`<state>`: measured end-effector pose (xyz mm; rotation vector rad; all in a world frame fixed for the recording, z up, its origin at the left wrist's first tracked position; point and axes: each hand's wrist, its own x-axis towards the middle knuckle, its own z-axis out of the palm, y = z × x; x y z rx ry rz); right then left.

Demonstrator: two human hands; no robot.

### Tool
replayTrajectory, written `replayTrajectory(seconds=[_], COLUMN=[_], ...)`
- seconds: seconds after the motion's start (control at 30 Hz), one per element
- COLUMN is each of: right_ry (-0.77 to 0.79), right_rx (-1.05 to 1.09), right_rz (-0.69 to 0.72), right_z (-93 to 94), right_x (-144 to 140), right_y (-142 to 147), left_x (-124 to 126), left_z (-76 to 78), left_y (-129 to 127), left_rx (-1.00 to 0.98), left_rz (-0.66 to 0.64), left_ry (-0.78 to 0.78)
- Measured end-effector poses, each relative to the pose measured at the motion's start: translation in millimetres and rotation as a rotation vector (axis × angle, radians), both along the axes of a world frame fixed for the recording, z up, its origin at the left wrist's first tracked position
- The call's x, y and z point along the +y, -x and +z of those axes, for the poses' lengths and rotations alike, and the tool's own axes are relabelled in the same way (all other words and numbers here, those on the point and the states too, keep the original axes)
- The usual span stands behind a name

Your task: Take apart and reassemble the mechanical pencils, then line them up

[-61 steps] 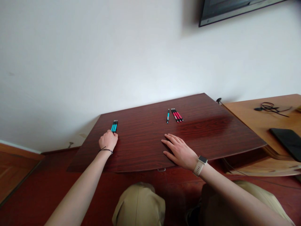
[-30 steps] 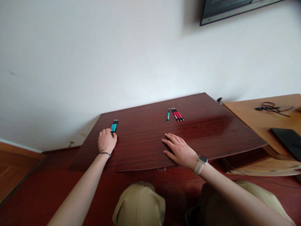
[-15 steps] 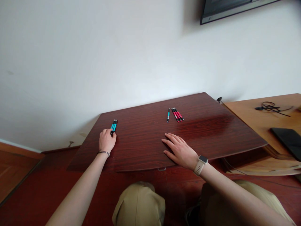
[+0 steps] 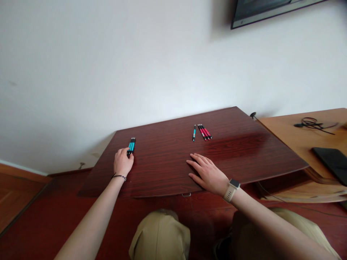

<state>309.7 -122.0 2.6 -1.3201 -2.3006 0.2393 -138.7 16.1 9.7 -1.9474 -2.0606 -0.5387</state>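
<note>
Blue pens [image 4: 131, 145] touch left hand [image 4: 123, 162] fingers [image 4: 128, 153] (near ends only).

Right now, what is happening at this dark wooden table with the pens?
A person sits at the dark red table. The left hand touches the near end of a small bunch of blue pens lying at the table's left side. The right hand lies flat and open on the wood, holding nothing. Farther back, a single blue pen lies just left of a group of red pens, untouched.
</note>
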Motion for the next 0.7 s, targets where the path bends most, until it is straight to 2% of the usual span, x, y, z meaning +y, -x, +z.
replayTrajectory(seconds=[0.47,0.7], right_ry=[-0.004,0.0], right_rx=[-0.009,0.009], right_rz=[0.001,0.003], right_z=[-0.4,-0.3], right_x=[-0.5,-0.2], right_y=[0.0,0.0], left_x=[0.0,-3.9], left_z=[-1.5,-3.5], left_y=[0.3,4.8], left_rx=[-0.003,-0.071], left_rz=[0.023,0.053], left_ry=[-0.008,-0.018])
